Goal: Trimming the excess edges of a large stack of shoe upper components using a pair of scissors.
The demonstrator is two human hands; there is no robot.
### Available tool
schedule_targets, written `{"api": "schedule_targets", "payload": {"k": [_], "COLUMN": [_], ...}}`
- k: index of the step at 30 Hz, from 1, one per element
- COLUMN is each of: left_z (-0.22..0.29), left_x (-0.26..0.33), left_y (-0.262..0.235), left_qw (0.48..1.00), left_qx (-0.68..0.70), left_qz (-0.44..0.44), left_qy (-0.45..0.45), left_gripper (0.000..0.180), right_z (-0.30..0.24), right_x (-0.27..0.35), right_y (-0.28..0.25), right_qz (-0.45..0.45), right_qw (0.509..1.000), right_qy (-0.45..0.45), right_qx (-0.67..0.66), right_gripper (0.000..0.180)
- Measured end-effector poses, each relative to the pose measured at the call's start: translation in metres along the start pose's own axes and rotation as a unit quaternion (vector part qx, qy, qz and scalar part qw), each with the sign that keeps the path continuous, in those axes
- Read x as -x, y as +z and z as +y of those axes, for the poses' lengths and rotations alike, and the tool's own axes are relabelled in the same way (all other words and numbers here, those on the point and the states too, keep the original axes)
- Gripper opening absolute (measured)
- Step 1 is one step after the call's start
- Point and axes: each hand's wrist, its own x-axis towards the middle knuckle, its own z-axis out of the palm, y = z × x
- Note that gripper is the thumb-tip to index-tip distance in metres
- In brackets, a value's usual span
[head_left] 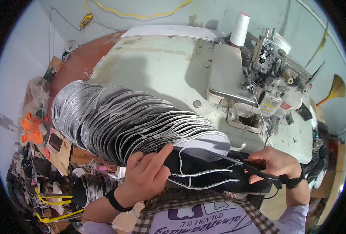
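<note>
Two hands flank the near side of a stitched row. The right hand (273,160), low and right of centre in the frame, is closed around the handles of black scissors (246,164), whose blades point left; we cannot tell how far these are parted. The left hand (149,171), at lower centre, has its index finger extended to the row's edge and its other fingers curled; whether they pinch anything we cannot tell. Between the hands lie dark pieces (207,177) with white stitched borders, crossed by a white thread (181,160). We judge the blade tips the chief hazard: near the borders, they could nick the stitching if the thread hung slack. A fingertip straying right might also meet them. Beyond, the row of overlapping pieces (141,117) runs from the centre toward the left of the frame; a tug on a linking thread could, we suspect, disorder it. Upper right, on the desk (161,64), a sewing machine (264,70) trails a white strand (262,116) toward the right hand, where it might snag the scissors.
</note>
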Motion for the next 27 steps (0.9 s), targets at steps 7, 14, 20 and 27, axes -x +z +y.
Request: {"api": "schedule_targets", "payload": {"k": [7,14,20,27], "left_z": [0.003,0.006,0.008,0.002], "left_x": [-0.003,0.012,0.006,0.024], "left_y": [0.003,-0.007,-0.016,-0.014], "left_qw": [0.998,0.999,0.999,0.998], "left_qx": [0.017,-0.019,-0.016,0.006], "left_qz": [-0.001,-0.019,-0.017,-0.057], "left_qy": [-0.06,-0.045,-0.034,-0.013], "left_gripper": [0.018,0.012,0.012,0.013], "right_z": [0.005,-0.013,-0.008,-0.023], "right_x": [0.0,0.01,-0.042,-0.064], "right_y": [-0.003,-0.021,-0.002,0.002], "right_qz": [-0.024,-0.098,-0.32,-0.195], "right_qw": [1.0,0.991,0.942,0.98], "right_qy": [0.0,0.053,0.096,0.016], "right_qx": [0.001,-0.07,-0.001,0.04], "right_gripper": [0.048,0.048,0.052,0.054]}}
